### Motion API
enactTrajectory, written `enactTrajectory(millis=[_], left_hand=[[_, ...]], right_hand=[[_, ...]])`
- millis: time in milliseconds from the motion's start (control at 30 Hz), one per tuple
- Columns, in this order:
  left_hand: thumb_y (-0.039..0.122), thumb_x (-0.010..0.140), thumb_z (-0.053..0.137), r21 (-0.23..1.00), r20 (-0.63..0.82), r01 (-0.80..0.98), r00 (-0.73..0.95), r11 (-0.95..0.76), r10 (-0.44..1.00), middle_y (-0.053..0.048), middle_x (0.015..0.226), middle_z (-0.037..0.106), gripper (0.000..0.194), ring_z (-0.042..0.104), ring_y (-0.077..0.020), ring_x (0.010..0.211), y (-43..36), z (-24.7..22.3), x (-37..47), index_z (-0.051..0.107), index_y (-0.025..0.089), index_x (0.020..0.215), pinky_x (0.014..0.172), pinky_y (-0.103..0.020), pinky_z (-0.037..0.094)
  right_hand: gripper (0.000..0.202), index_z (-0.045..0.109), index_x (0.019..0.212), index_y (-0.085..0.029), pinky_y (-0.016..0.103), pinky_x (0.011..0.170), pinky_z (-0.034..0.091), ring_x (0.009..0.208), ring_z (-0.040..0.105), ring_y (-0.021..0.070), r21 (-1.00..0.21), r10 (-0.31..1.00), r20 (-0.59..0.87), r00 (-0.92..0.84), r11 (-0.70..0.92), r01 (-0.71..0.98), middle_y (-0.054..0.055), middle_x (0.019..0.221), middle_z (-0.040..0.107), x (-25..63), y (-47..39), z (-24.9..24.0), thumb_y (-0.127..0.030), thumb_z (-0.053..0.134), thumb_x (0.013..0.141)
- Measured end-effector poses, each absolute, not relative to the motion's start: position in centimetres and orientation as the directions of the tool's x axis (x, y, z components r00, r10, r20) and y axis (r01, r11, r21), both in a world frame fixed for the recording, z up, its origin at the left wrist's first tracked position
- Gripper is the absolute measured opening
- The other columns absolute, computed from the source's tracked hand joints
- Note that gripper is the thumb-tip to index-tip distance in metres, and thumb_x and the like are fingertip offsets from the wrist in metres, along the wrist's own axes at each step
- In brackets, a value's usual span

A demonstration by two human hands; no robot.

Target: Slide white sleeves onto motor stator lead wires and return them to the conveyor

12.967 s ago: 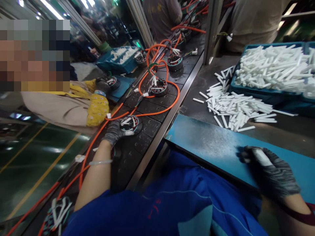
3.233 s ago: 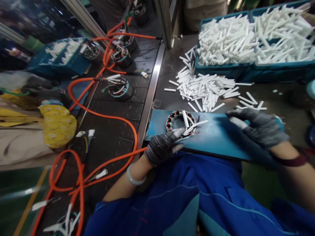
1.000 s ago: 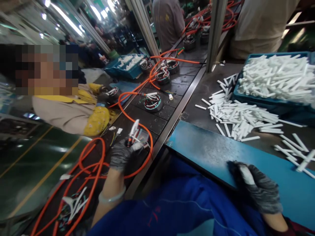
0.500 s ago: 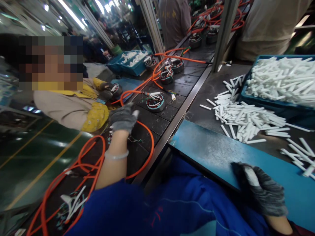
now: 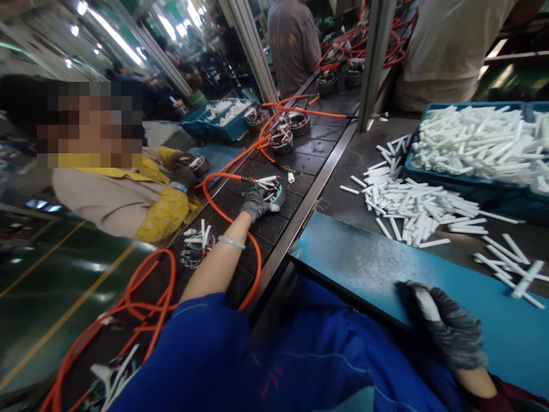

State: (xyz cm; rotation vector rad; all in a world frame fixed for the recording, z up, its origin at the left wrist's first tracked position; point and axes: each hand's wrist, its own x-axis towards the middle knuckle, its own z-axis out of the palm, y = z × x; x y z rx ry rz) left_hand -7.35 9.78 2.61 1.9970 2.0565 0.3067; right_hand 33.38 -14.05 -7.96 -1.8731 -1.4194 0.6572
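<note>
My left hand (image 5: 256,205), in a grey knit glove, reaches across the dark line and grips the near side of a motor stator (image 5: 278,197). Its thumb lies along the ring's outer wall. White sleeves and coloured wires stick up from the stator, and an orange cable (image 5: 223,176) leads away from it. Low over the blue board (image 5: 360,257) is my right hand (image 5: 457,326), also gloved, with a pale covering on the thumb. A dark blurred patch lies by its fingers, which are hidden; whether it holds anything I cannot make out.
White tubes (image 5: 420,209) lie loose beside a blue bin (image 5: 463,177) heaped with more. Another stator (image 5: 197,246) and looped orange cables (image 5: 171,274) sit at left. Across the line, a co-worker's gloved hand (image 5: 182,163) is at a stator. A metal post (image 5: 371,68) stands ahead.
My left hand has moved right and forward onto the stator and taken hold of it. The stator it was over at left is uncovered. The view has shifted slightly; my right hand stays over the board.
</note>
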Motion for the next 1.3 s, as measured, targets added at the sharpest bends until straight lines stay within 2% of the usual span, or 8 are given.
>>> enactTrajectory(millis=[233,400,600,800,900,1000,1100,1300], left_hand=[[0.044,0.082,0.076,0.746,-0.064,0.609,0.469,-0.270,0.881,-0.011,0.135,0.069,0.064,0.064,-0.0290,0.124,4.8,4.1,-4.0,0.061,0.016,0.137,0.105,-0.044,0.054],[0.032,0.078,0.085,0.520,-0.099,0.584,0.766,-0.623,0.635,-0.009,0.140,0.066,0.046,0.057,-0.0251,0.135,2.2,2.6,2.9,0.073,0.019,0.121,0.119,-0.038,0.042],[0.029,0.085,0.075,0.182,-0.266,0.721,0.691,-0.669,0.672,-0.014,0.120,0.075,0.031,0.065,-0.0357,0.122,0.5,5.2,3.2,0.077,0.017,0.114,0.104,-0.051,0.052],[0.032,0.101,0.056,0.560,-0.054,0.337,0.927,-0.757,0.372,-0.006,0.123,0.075,0.034,0.070,-0.0173,0.115,-0.7,9.7,4.5,0.068,0.020,0.130,0.103,-0.027,0.053],[0.030,0.101,0.057,0.380,-0.107,0.446,0.892,-0.810,0.440,-0.013,0.135,0.068,0.039,0.064,-0.0254,0.125,0.1,8.3,8.7,0.063,0.014,0.136,0.109,-0.037,0.050],[0.033,0.097,0.062,0.145,-0.303,0.642,0.753,-0.753,0.584,-0.015,0.122,0.073,0.039,0.070,-0.0329,0.112,1.5,6.6,11.8,0.067,0.014,0.129,0.095,-0.046,0.055],[0.029,0.098,0.058,-0.012,-0.316,0.657,0.713,-0.754,0.626,-0.013,0.105,0.077,0.025,0.072,-0.0312,0.101,2.3,6.1,12.1,0.072,0.016,0.113,0.095,-0.050,0.051],[0.045,0.103,0.050,-0.046,-0.344,0.583,0.753,-0.811,0.561,-0.008,0.087,0.078,0.036,0.072,-0.0242,0.088,2.7,7.0,8.2,0.075,0.020,0.107,0.100,-0.045,0.043]], right_hand=[[0.056,0.080,0.095,-0.026,0.042,0.084,0.064,0.090,0.078,0.0312,-0.728,0.956,0.001,0.295,-0.201,0.655,0.008,0.095,0.081,33.5,-13.9,-8.2,-0.072,0.050,0.088],[0.059,0.080,0.096,-0.025,0.042,0.085,0.063,0.091,0.077,0.0303,-0.752,0.954,-0.018,0.299,-0.210,0.625,0.008,0.095,0.081,33.3,-13.9,-7.7,-0.075,0.049,0.088],[0.053,0.080,0.095,-0.024,0.041,0.086,0.062,0.090,0.077,0.0282,-0.809,0.960,-0.063,0.272,-0.209,0.549,0.009,0.096,0.081,32.6,-13.7,-6.1,-0.069,0.054,0.089],[0.047,0.077,0.108,-0.021,0.042,0.088,0.059,0.096,0.074,0.0272,-0.759,0.991,0.084,0.105,-0.004,0.652,0.010,0.104,0.079,30.7,-9.6,-4.3,-0.059,0.052,0.096],[0.050,0.074,0.115,-0.018,0.043,0.087,0.057,0.097,0.072,0.0287,-0.659,0.987,0.146,-0.071,0.150,0.737,0.013,0.108,0.077,29.4,-7.0,-4.2,-0.059,0.054,0.095],[0.047,0.075,0.108,-0.015,0.041,0.081,0.053,0.090,0.069,0.0285,-0.476,0.961,0.208,-0.182,0.262,0.839,0.016,0.100,0.076,28.5,-4.9,-3.9,-0.052,0.048,0.099],[0.045,0.075,0.087,-0.014,0.037,0.073,0.046,0.076,0.064,0.0246,-0.327,0.942,0.273,-0.194,0.281,0.902,0.015,0.081,0.072,28.0,-4.0,-2.7,-0.043,0.043,0.101],[0.054,0.054,0.060,-0.021,0.026,0.052,0.039,0.052,0.048,0.0122,-0.842,0.985,-0.020,-0.169,0.074,0.534,-0.001,0.055,0.055,28.2,-5.1,-0.6,-0.055,0.041,0.100]])
